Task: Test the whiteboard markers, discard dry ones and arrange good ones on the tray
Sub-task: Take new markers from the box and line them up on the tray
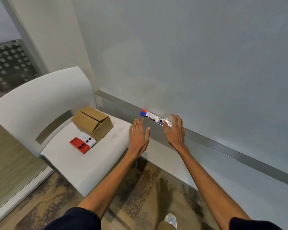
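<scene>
- Dark sleeves (80, 218) edge the bottom of the view, with both bare forearms reaching out from them toward the wall.
- Above them the whiteboard (189, 55) fills the wall, with no clear marks on it.
- To the left, a white chair (40, 100) stands against the wall and serves as a side table.
- Along the board's lower edge runs the metal tray (223, 146), a narrow ledge that keeps pens within reach.
- On the chair seat sits an open cardboard box (92, 123), probably meant for the dry pens.
- Near the ledge, the left hand (138, 138) and right hand (175, 130) are spread wide and hold nothing. They flank the pens as if to line them up.
- Just beside the carton lies a red and white packet (82, 144).
- Lying along the ledge are the markers (150, 116): a red-capped and a blue-capped one side by side, and another partly behind the right thumb. Whether the thumb touches it, I cannot tell.
</scene>
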Action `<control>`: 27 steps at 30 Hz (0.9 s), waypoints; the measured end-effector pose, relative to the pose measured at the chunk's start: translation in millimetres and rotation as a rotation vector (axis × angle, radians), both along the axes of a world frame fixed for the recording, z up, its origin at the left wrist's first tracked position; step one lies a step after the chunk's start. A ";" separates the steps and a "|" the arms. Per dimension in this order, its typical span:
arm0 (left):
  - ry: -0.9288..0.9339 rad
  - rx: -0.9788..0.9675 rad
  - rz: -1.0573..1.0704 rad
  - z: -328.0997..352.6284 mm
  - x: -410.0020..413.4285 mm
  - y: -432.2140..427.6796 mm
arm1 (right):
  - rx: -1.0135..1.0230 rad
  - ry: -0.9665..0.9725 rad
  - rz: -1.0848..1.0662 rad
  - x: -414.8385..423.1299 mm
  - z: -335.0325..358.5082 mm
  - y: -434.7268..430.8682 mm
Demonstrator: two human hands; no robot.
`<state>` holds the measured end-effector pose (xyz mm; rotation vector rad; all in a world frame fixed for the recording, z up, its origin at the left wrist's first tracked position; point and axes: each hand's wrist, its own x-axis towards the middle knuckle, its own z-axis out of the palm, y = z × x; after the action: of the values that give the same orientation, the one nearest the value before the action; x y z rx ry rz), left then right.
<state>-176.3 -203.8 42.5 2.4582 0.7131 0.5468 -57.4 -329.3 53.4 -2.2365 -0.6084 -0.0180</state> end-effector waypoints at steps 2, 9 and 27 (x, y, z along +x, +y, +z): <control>0.010 -0.018 0.006 -8.0 3.8 11.7 | -0.002 0.007 0.002 6.3 -3.8 11.0; -0.012 -0.050 0.012 -16.8 47.1 36.6 | -0.076 0.023 0.043 52.1 -20.3 37.4; -0.014 -0.083 0.158 -34.6 109.0 123.7 | -0.093 0.124 0.271 117.2 -42.8 148.3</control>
<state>-67.3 -80.1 7.9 2.3323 0.9116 0.5806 59.8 -181.0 10.5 -2.2060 -0.8536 0.2896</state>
